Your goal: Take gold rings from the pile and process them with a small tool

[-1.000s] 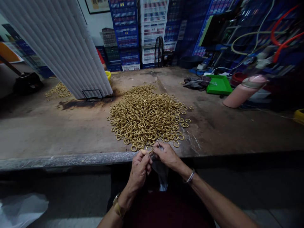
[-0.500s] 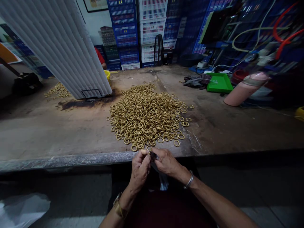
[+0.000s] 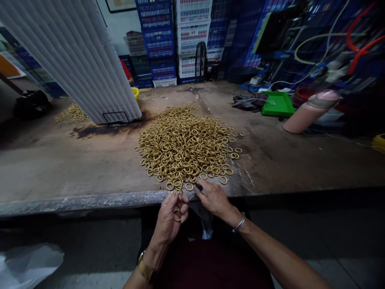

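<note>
Clock centred on ring pile (image 3: 186, 146); 12 = far side. Pile blocks low passage, 6 to 12. Table (image 3: 66, 168): open lanes at 9 and 4. Obstacles: tall white panel (image 3: 90, 72), 10; green tray (image 3: 278, 105), pink cylinder (image 3: 296, 120), 2. Left hand (image 3: 168, 216), right hand (image 3: 213, 196) crowd 6, narrow gap between.

A person's forearms (image 3: 275, 249) angle inward, the left hand (image 3: 169, 216) pinching with curled fingers, the right hand (image 3: 215, 197) just apart, back uppermost, fingers bent.
</note>
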Demonstrator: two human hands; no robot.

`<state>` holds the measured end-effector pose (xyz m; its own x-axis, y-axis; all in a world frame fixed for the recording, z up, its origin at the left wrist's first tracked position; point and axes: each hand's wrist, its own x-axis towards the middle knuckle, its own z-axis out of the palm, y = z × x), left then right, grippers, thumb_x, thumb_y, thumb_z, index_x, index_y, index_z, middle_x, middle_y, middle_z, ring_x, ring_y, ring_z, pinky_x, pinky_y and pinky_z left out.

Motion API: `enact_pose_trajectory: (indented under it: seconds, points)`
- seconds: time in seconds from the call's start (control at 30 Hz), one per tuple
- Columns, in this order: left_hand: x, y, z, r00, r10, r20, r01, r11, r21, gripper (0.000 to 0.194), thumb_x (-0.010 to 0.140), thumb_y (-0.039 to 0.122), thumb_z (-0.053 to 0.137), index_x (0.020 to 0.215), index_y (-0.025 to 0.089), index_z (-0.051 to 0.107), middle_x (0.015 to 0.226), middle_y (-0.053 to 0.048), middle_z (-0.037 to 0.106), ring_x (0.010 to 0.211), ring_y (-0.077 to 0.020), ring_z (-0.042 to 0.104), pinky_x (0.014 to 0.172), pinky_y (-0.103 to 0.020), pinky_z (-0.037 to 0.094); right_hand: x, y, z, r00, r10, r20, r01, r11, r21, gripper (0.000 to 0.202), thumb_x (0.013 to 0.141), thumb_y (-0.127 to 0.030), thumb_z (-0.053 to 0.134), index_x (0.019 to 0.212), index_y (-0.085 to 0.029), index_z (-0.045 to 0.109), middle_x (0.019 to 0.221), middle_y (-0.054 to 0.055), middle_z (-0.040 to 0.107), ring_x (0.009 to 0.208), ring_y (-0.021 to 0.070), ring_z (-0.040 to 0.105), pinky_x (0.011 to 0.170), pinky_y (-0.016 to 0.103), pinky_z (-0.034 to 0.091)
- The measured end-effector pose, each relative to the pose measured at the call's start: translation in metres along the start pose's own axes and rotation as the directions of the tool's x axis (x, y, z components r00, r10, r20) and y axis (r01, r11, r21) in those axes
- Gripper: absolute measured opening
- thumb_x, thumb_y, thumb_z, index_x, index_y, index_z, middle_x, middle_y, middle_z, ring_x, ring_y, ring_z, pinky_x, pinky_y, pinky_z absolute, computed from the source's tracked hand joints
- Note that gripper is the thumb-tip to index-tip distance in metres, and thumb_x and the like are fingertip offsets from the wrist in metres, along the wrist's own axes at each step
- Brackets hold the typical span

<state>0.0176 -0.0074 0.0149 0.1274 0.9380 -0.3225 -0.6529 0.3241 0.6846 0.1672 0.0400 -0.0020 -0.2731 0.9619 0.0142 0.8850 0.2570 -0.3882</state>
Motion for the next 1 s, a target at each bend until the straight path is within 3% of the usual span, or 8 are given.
enact_pose_trajectory:
  seconds: [0.17, 0.43, 0.6, 0.7, 0.77, 0.87, 0.93, 1.0]
  points:
    - [0.003, -0.003, -0.008, 0.999, -0.008, -0.053, 0.007, 1.000, -0.017, 0.023, 0.073, 0.035, 0.059, 0.073, 0.014, 0.049, 0.074, -0.003, 0.058, 0.048, -0.0061, 0.046, 0.036, -0.015, 0.030, 0.004, -0.014, 0.012, 0.998, 0.061, -0.030, -0.062, 0.997, -0.055, 0.025, 0.086, -0.040, 0.038, 0.094, -0.019, 0.049, 0.085, 0.006, 0.062, 0.076, 0.0178, 0.058, 0.060, 0.026, 0.029]
    - [0.004, 0.000, -0.016, 0.993, -0.114, 0.001, 0.113, 0.983, -0.146, 0.026, 0.068, 0.024, 0.063, 0.091, 0.016, 0.053, 0.072, -0.001, 0.056, 0.054, -0.0076, 0.050, 0.039, -0.015, 0.032, 0.014, -0.019, 0.011, 0.993, 0.115, 0.001, -0.115, 0.992, -0.047, 0.016, 0.084, -0.032, 0.042, 0.093, -0.020, 0.048, 0.087, 0.005, 0.061, 0.075, 0.0175, 0.056, 0.059, 0.026, 0.027]
    - [0.009, -0.002, -0.019, 0.980, -0.201, -0.015, 0.190, 0.948, -0.254, 0.018, 0.067, 0.024, 0.065, 0.070, 0.012, 0.053, 0.071, -0.003, 0.055, 0.059, -0.0080, 0.052, 0.039, -0.013, 0.029, 0.011, -0.016, 0.011, 0.995, 0.071, -0.069, -0.071, 0.997, -0.006, 0.013, 0.079, -0.026, 0.046, 0.091, -0.020, 0.049, 0.088, 0.003, 0.059, 0.076, 0.0156, 0.054, 0.058, 0.025, 0.027]
    - [0.010, -0.005, -0.016, 0.987, -0.156, -0.038, 0.147, 0.973, -0.179, 0.022, 0.065, 0.026, 0.068, 0.068, 0.013, 0.051, 0.070, -0.001, 0.054, 0.057, -0.0071, 0.050, 0.037, -0.012, 0.027, 0.011, -0.011, 0.011, 0.994, 0.053, -0.091, -0.047, 0.997, 0.065, 0.014, 0.077, -0.021, 0.047, 0.090, -0.020, 0.051, 0.082, 0.002, 0.060, 0.070, 0.0138, 0.053, 0.058, 0.024, 0.028]
    - [0.011, -0.007, -0.014, 0.996, -0.069, -0.062, 0.067, 0.997, -0.034, 0.024, 0.066, 0.030, 0.067, 0.069, 0.014, 0.050, 0.066, 0.001, 0.053, 0.051, -0.0058, 0.047, 0.036, -0.012, 0.026, 0.013, -0.009, 0.009, 0.993, 0.075, -0.088, -0.059, 0.982, 0.181, 0.012, 0.076, -0.022, 0.047, 0.086, -0.019, 0.053, 0.074, 0.001, 0.059, 0.065, 0.0126, 0.052, 0.058, 0.023, 0.029]
    - [0.011, -0.010, -0.010, 0.990, 0.103, -0.092, -0.074, 0.959, 0.272, 0.022, 0.070, 0.034, 0.063, 0.080, 0.017, 0.054, 0.059, 0.004, 0.050, 0.042, -0.0046, 0.040, 0.035, -0.014, 0.026, 0.016, -0.007, 0.003, 0.994, 0.111, -0.007, -0.093, 0.870, 0.484, 0.006, 0.071, -0.020, 0.049, 0.071, -0.017, 0.054, 0.064, -0.001, 0.055, 0.061, 0.0107, 0.049, 0.057, 0.021, 0.033]
    - [0.011, -0.011, -0.009, 0.974, 0.217, -0.065, -0.168, 0.885, 0.435, 0.025, 0.072, 0.033, 0.061, 0.092, 0.018, 0.057, 0.056, 0.005, 0.049, 0.042, -0.0055, 0.040, 0.039, -0.016, 0.030, 0.015, -0.009, -0.002, 0.988, 0.111, 0.107, -0.154, 0.713, 0.684, 0.004, 0.067, -0.020, 0.050, 0.064, -0.017, 0.051, 0.057, -0.003, 0.051, 0.054, 0.0087, 0.045, 0.051, 0.020, 0.033]
    - [0.013, -0.011, -0.008, 0.955, 0.297, 0.011, -0.258, 0.808, 0.529, 0.026, 0.072, 0.030, 0.060, 0.095, 0.018, 0.060, 0.062, 0.002, 0.056, 0.052, -0.0089, 0.049, 0.050, -0.019, 0.039, 0.013, -0.011, -0.006, 0.963, 0.102, 0.251, -0.266, 0.538, 0.800, 0.006, 0.065, -0.022, 0.051, 0.064, -0.017, 0.048, 0.051, -0.006, 0.046, 0.045, 0.0062, 0.038, 0.043, 0.018, 0.027]
